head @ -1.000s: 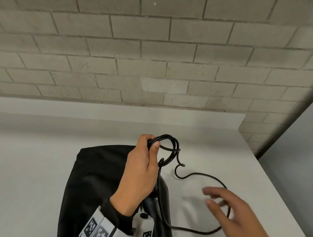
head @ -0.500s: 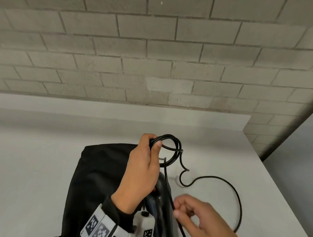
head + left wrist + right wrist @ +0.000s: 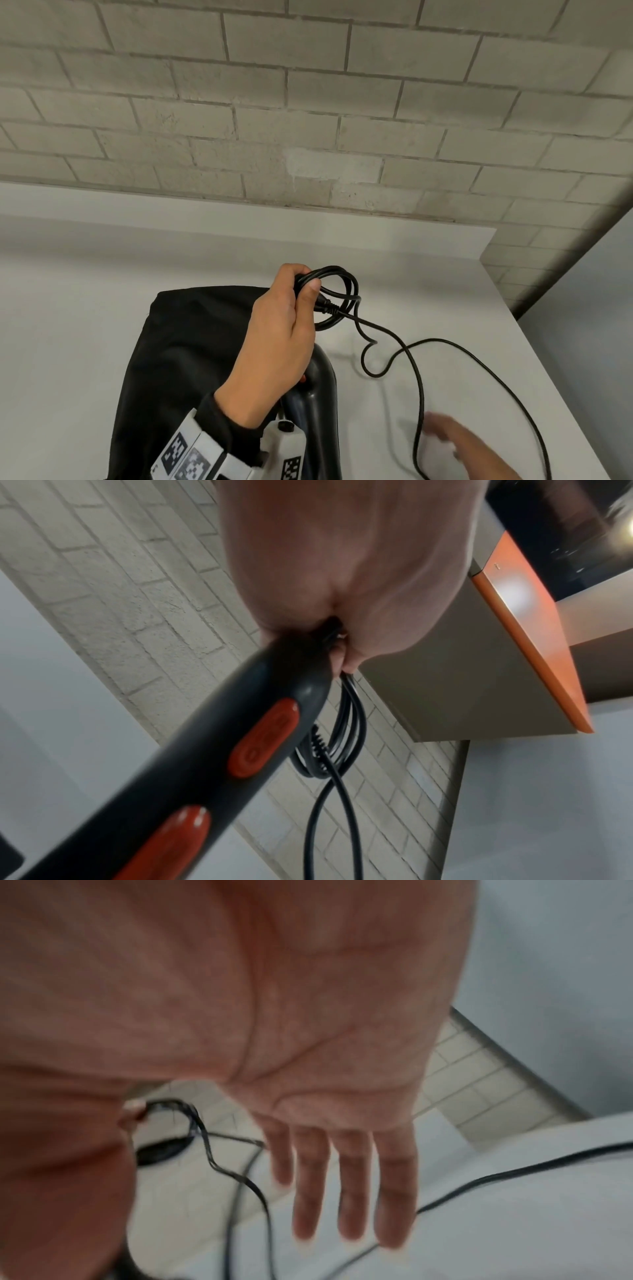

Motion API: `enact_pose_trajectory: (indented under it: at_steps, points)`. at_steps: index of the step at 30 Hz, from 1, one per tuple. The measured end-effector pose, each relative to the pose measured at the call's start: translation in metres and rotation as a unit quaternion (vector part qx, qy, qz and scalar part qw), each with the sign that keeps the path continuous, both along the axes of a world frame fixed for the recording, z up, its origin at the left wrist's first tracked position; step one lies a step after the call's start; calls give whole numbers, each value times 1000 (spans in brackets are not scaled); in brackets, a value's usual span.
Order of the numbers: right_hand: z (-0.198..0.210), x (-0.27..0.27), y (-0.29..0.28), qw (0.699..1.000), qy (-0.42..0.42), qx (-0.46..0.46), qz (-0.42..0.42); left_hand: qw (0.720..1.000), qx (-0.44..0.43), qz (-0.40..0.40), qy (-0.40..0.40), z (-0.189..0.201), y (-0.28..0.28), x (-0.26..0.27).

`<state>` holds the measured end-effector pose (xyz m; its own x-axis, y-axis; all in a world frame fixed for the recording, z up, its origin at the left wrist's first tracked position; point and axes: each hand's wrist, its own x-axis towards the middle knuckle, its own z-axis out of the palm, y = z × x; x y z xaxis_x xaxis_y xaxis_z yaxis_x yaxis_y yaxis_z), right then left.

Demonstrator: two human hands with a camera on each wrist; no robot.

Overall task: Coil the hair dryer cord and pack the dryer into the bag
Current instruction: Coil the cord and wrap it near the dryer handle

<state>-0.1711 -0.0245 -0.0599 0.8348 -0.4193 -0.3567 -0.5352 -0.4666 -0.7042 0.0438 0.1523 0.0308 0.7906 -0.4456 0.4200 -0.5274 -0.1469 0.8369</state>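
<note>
My left hand (image 3: 284, 329) grips the handle end of the dark hair dryer (image 3: 320, 404) together with a small coil of its black cord (image 3: 337, 294). In the left wrist view the dryer handle (image 3: 205, 764) shows two red buttons, and the coiled cord (image 3: 346, 734) hangs beside it. The rest of the cord (image 3: 479, 370) trails in a wide loop over the white table. My right hand (image 3: 469, 452), blurred, hovers low over the table near the loose cord with fingers (image 3: 352, 1185) straight, holding nothing. The black bag (image 3: 185, 359) lies flat under my left arm.
The white table (image 3: 85, 308) runs back to a grey brick wall (image 3: 308, 120). Its right edge (image 3: 555, 377) drops off close to the trailing cord. An orange-edged cabinet (image 3: 534, 631) shows in the left wrist view.
My right hand let go of the cord it pinched half a second ago and swung out to the right, fingers spread. The left hand kept its hold on dryer and coil.
</note>
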Motion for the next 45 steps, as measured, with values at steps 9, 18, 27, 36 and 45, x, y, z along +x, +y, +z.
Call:
enact_pose_trajectory:
  at_steps: [9,18,27,36,45]
  points:
    - [43,91,36,932,-318,-76,-155,1000,0,-1,-4,1,3,-2]
    - [16,43,-6,850,-426,165,-262,999,-20,36,1,1,12,8]
    - [2,32,-19,931,-285,-68,-218,1000,0,-7,-1,4,8,-1]
    - [64,80,26,931,-350,-102,-17,999,24,-40,-13,3,2,-8]
    - [83,85,23,917,-383,-102,39,999,21,-28,-3,6,6,-6]
